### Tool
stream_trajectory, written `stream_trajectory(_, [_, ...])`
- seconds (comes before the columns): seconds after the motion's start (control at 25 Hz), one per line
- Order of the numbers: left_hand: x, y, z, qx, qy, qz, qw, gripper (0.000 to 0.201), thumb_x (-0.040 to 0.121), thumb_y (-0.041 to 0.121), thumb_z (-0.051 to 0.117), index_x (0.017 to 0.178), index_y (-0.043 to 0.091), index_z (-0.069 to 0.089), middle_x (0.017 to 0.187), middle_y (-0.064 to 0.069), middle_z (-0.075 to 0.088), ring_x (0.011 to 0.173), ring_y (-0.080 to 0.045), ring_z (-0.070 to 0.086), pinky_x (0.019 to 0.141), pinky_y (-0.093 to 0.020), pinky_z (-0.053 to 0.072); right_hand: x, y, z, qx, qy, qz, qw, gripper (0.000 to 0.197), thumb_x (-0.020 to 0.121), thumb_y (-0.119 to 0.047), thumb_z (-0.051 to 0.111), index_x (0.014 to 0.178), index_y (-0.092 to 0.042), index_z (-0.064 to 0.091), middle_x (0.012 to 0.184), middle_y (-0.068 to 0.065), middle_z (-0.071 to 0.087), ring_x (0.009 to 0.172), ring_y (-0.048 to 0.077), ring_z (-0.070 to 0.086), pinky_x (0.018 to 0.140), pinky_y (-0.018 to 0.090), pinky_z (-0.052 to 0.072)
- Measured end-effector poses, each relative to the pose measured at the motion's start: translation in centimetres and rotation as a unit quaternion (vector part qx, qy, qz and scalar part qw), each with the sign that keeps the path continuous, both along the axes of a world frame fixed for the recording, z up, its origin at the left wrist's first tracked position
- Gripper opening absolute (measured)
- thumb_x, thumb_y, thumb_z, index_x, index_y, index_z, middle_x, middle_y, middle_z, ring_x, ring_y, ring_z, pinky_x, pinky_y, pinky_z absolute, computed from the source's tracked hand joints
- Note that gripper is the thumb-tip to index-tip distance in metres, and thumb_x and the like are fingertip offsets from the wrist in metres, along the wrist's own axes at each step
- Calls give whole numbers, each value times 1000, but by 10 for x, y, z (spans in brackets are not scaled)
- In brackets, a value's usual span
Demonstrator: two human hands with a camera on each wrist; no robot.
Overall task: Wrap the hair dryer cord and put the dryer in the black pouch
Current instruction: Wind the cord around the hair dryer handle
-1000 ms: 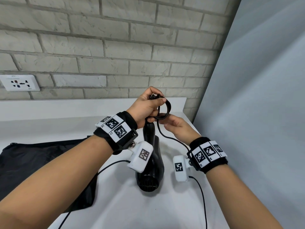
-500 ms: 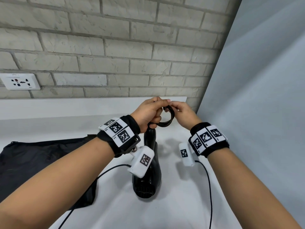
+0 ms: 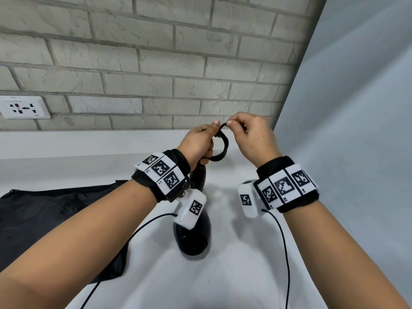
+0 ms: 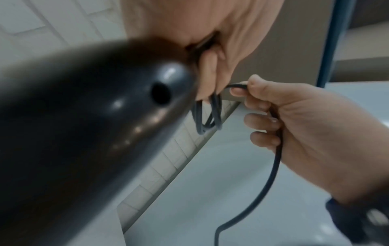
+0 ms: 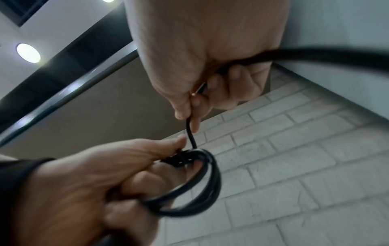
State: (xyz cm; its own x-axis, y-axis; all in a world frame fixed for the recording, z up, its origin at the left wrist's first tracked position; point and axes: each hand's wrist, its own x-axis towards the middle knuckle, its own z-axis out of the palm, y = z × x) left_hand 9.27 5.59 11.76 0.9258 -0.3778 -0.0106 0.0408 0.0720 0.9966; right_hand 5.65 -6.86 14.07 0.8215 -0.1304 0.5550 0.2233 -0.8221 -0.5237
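Observation:
The black hair dryer (image 3: 192, 238) points nozzle-down over the white counter, its handle (image 3: 199, 177) rising into my left hand (image 3: 199, 142). That hand grips several loops of the dryer's black cord (image 3: 223, 150) at the top of the handle. My right hand (image 3: 250, 137) is level with it and just to its right. Thumb and forefinger pinch the cord (image 5: 190, 128) above the coil (image 5: 197, 183). The loose cord (image 4: 273, 166) runs down through the right palm. The handle end (image 4: 118, 106) fills the left wrist view, blurred. The black pouch (image 3: 44, 216) lies flat at the left.
A brick wall stands behind the counter, with a white socket plate (image 3: 24, 107) at the left. A smooth grey-blue wall (image 3: 347, 130) closes the right side. Thin black cables (image 3: 284, 244) trail from the wrist cameras over the counter (image 3: 234, 275).
My right hand has risen from below the coil to its top, carrying the cord up and over. The left hand still holds the loops. The dryer has shifted a little.

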Motion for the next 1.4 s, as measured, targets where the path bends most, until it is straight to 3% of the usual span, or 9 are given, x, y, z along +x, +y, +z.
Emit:
stream_trajectory(0.12, [6, 3, 1, -43, 21, 34, 998, 34, 96, 42, 42, 73, 17, 47, 38, 11, 29, 30, -5, 24, 36, -12, 19, 3, 10, -19, 106, 6, 104, 989, 16, 87, -16, 54, 93, -11, 69, 77, -1, 65, 68, 9, 55, 67, 22, 45])
stream_trajectory(0.24, [7, 4, 1, -33, 34, 44, 998, 37, 95, 43, 42, 69, 17, 42, 36, 11, 28, 29, -5, 24, 35, -13, 19, 5, 13, -37, 150, 24, 133, 980, 24, 88, -10, 54, 109, -6, 65, 99, -5, 65, 88, 1, 57, 76, 3, 40])
stream_trajectory(0.48, [8, 12, -2, 4, 34, 12, 999, 29, 90, 31, 52, 67, 18, 41, 39, 11, 22, 30, -6, 19, 36, -11, 16, 7, 4, -49, 110, 17, 155, 982, 22, 87, -18, 52, 104, -15, 66, 102, 4, 71, 92, 20, 63, 85, 34, 48])
stream_trajectory(0.68, [13, 15, 4, -85, 16, 80, 993, 29, 93, 23, 45, 67, 19, 33, 35, 11, 23, 28, -5, 17, 35, -11, 16, 3, 6, -84, 51, 9, 140, 989, 19, 93, -19, 38, 104, -10, 51, 63, -12, 47, 55, 5, 42, 59, 27, 36])
stream_trajectory(0.76, [18, 20, 10, -119, 18, 106, 987, 27, 93, 22, 42, 68, 20, 32, 35, 11, 23, 28, -5, 17, 35, -11, 15, 3, -2, -112, 22, 81, 98, 992, 19, 96, -17, 35, 105, -6, 48, 66, -14, 45, 56, 7, 43, 61, 27, 35])
stream_trajectory(0.88, [23, 27, 16, -142, 17, 124, 982, 24, 92, 23, 41, 70, 18, 34, 36, 11, 22, 29, -5, 17, 34, -12, 15, 6, -24, -150, 6, 234, 36, 972, 16, 96, -19, 36, 96, -8, 47, 70, 4, 51, 62, 25, 49, 60, 33, 39])
stream_trajectory(1.04, [25, 29, 11, -150, 19, 140, 979, 23, 92, 23, 42, 71, 17, 35, 35, 11, 22, 29, -6, 17, 34, -12, 16, 8, -39, -173, 88, 289, 29, 953, 19, 89, -14, 50, 70, -19, 52, 87, 9, 57, 84, 25, 55, 76, 30, 43])
stream_trajectory(1.24, [30, 32, 3, -164, 39, 153, 974, 23, 92, 24, 42, 71, 19, 33, 35, 11, 22, 29, -6, 16, 34, -12, 16, 7, -32, -159, 236, 256, -42, 937, 37, 91, -23, 52, 55, -11, 51, 56, 8, 53, 35, 11, 49, 43, 20, 43])
stream_trajectory(1.4, [33, 32, -3, -153, 42, 159, 974, 25, 93, 23, 42, 71, 19, 32, 36, 11, 24, 28, -6, 17, 33, -12, 16, 16, -21, -113, 515, 158, 15, 842, 32, 91, 1, 43, 60, -9, 41, 63, 9, 42, 52, 18, 49, 54, 28, 52])
